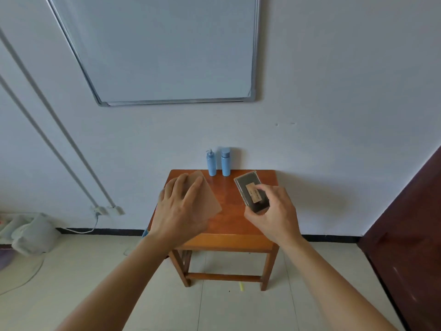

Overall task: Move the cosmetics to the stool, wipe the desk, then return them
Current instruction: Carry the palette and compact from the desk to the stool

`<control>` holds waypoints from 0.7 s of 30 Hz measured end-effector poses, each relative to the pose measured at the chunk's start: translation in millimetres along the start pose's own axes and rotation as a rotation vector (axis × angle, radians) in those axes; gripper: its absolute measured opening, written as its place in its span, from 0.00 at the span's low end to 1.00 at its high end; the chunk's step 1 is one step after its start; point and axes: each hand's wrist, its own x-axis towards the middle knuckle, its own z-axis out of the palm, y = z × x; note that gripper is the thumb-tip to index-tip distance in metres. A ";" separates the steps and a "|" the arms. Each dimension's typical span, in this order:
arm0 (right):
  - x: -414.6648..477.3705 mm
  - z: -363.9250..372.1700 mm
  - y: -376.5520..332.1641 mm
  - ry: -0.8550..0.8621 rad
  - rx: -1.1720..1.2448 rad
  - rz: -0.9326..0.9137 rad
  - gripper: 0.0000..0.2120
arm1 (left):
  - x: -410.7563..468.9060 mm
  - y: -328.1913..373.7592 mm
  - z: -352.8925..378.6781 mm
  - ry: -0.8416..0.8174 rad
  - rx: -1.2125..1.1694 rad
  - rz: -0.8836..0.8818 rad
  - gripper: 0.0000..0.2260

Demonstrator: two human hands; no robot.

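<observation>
White wall [334, 91] carries an aluminium-framed whiteboard [162, 48]. Two pale conduits [59, 130] run diagonally down it at left. Black skirting [100, 231] meets pale floor tiles [226, 311]. Wooden stool [226, 243] stands by the wall. Dark brown panel [405, 235] at right.

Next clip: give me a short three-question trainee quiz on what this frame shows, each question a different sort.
1. True or false: the light-blue pump bottle and the light-blue capped bottle lie flat on the brown wooden stool.
2. The right hand grips: A a cloth; B the dark rectangular palette in a clear case; C a spoon.
3. Which hand rests on the flat tan compact?
Key: 1 false, both stand upright; 2 B; 3 the left hand.
</observation>
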 end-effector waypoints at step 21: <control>221.6 217.4 77.3 -0.100 -0.184 0.363 0.30 | 267.3 -200.4 214.7 -0.427 -0.094 0.121 0.45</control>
